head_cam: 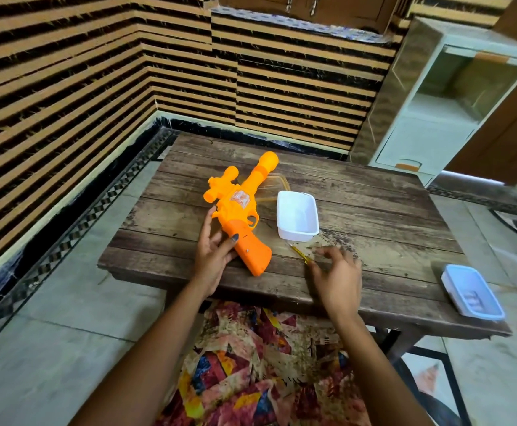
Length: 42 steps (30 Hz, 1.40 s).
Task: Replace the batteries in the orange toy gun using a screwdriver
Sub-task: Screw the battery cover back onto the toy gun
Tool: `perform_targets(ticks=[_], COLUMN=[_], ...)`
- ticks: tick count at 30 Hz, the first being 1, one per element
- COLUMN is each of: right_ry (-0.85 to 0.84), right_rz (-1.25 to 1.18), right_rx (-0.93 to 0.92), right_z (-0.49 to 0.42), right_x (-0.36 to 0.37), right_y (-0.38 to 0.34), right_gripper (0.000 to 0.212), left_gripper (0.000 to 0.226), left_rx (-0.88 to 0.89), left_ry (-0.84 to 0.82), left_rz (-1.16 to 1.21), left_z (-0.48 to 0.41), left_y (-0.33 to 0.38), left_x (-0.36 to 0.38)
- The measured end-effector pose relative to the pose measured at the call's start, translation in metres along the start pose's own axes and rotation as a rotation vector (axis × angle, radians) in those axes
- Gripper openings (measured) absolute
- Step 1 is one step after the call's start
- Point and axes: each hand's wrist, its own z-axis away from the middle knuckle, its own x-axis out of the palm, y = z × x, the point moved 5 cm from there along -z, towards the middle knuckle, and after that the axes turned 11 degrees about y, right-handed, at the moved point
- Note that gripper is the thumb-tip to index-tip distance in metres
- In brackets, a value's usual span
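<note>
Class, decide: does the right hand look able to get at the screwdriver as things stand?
Probably yes. The right hand hovers at the near end of the screwdriver; the tub and gun lie clear of it, nothing between.

We take this for a room in a home: striped tan and black wall tiles (66, 87) run round the corner, pale floor tiles (51, 348) carry a patterned border (66, 241), a wooden cupboard (306, 7) with metal handles hangs overhead, and a white stone shelf niche (454, 103) stands behind a low wooden worktop (374, 210)
</note>
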Motion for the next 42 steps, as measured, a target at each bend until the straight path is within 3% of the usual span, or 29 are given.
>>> perform_targets(ticks=[3, 6, 9, 12, 15, 18, 24, 37, 42], right_ry=[-0.120, -0.127, -0.110, -0.032, 0.074, 0.044, -0.091, -0.177, -0.225], right_rz=[0.094, -0.003, -0.304, -0.647, -0.772, -0.787, -0.397, -0.297, -0.278], right_rx=[0.061, 0.068, 0.277, 0.435, 0.310, 0.136, -0.190, -0.238, -0.394], right_z=[0.000, 0.000, -0.004, -0.002, 0.002, 0.011, 0.023, 0.021, 0.017], right_x=[0.001, 0.003, 0.000, -0.010, -0.027, -0.040, -0.036, -0.036, -0.042], right_y=[0.020, 0.025, 0.029, 0.023, 0.001, -0.027, -0.066, -0.078, -0.094], right_gripper=[0.033, 0.019, 0.008, 0.013, 0.027, 0.032, 0.011, 0.013, 0.027], left_gripper=[0.078, 0.089, 0.080, 0.082, 0.077, 0.076, 0.078, 0.080, 0.081], left_rx=[0.013, 0.010, 0.041, 0.028, 0.034, 0.063, 0.118, 0.172, 0.170], left_ry=[0.019, 0.037, 0.064, 0.087, 0.094, 0.094, 0.079, 0.065, 0.064], left_rz=[-0.010, -0.040, -0.096, -0.122, -0.142, -0.165, -0.221, -0.237, -0.267], left_z=[-0.001, 0.000, 0.002, 0.003, 0.004, 0.005, 0.008, 0.010, 0.009], left_y=[0.000, 0.000, -0.001, -0.003, -0.003, 0.000, 0.004, 0.009, 0.008], left_x=[0.000, -0.003, -0.003, -0.003, -0.003, -0.001, 0.001, 0.002, 0.000])
